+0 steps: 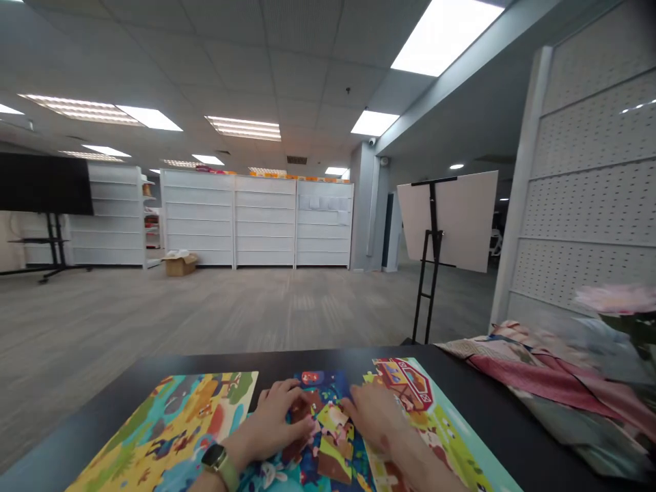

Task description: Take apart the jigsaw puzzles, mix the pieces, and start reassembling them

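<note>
A dark blue puzzle picture (324, 380) lies at the middle of the black table, with a pile of loose jigsaw pieces (335, 437) on it. My left hand (279, 418) rests over its left side, fingers slightly bent and thumb apart, wearing a watch (218, 459) at the wrist. To the right of the pieces, my right hand (378, 415) lies palm down, reaching over the edge of a farm puzzle (451, 437). Its fingers look loosely stretched, and what is under the palm is hidden. On the left lies a yellow animal puzzle (174, 427).
A crumpled patterned cloth (553, 369) covers the right end of the black table (287, 362), near a pink flower (615, 298). A white pegboard panel (589, 191) stands beyond it. An easel (433, 253) stands past the table, with white shelves (264, 222) farther back.
</note>
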A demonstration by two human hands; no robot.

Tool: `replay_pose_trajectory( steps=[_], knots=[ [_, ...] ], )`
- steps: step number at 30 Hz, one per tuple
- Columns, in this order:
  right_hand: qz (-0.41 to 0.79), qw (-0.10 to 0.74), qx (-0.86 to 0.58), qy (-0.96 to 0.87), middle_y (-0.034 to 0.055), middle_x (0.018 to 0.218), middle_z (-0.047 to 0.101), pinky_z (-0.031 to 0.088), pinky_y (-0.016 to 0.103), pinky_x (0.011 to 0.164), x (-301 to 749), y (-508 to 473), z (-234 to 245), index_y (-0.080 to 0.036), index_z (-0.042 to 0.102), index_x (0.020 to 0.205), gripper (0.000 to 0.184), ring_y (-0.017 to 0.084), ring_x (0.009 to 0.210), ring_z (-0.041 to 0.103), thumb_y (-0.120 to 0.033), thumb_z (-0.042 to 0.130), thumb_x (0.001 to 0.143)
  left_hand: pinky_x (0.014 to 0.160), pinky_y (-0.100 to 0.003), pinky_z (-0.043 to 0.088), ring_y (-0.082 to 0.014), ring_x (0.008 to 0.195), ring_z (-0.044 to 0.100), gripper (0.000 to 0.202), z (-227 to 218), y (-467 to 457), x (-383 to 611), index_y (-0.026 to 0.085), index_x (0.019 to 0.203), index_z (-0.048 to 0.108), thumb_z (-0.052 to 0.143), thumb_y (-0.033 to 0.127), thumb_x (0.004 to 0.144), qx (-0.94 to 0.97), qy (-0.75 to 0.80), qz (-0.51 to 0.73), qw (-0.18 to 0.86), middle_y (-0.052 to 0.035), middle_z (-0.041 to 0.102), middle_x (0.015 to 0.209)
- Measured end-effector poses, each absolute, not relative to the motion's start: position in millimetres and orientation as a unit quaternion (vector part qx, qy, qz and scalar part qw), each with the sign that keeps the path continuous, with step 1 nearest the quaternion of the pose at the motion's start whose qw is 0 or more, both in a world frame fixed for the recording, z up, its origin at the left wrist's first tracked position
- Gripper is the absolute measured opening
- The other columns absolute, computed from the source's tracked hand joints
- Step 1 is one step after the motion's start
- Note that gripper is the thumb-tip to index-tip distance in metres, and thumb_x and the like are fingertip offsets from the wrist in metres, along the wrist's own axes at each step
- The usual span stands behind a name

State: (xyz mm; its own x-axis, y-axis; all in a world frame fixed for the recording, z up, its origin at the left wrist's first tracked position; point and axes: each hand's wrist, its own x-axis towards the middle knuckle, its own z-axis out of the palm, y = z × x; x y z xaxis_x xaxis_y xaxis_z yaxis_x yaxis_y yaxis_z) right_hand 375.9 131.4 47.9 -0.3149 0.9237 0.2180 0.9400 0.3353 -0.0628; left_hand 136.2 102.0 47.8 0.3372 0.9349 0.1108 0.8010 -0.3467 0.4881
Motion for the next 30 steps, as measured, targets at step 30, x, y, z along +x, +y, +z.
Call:
replay_pose_trajectory(
  steps=[30],
  knots=[
    [0.231, 0.517, -0.456, -0.687, -0.0031, 0.056, 0.047, 0.035, 0.026, 0.056, 357, 184, 35, -0.023, 0.046, 0.062, 0.058, 0.015, 0.055, 0.047, -0.068, 0.032, 0.095, 0.115, -0.054, 0.030, -0.0309, 0.140, 0.042, 0.045, 20, 119, 134, 0.029, 0.134, 0.061, 0.043, 0.049, 0.098, 0.775, 0.581, 0.215, 0.128, -0.0073, 0.053, 0.148]
  ],
)
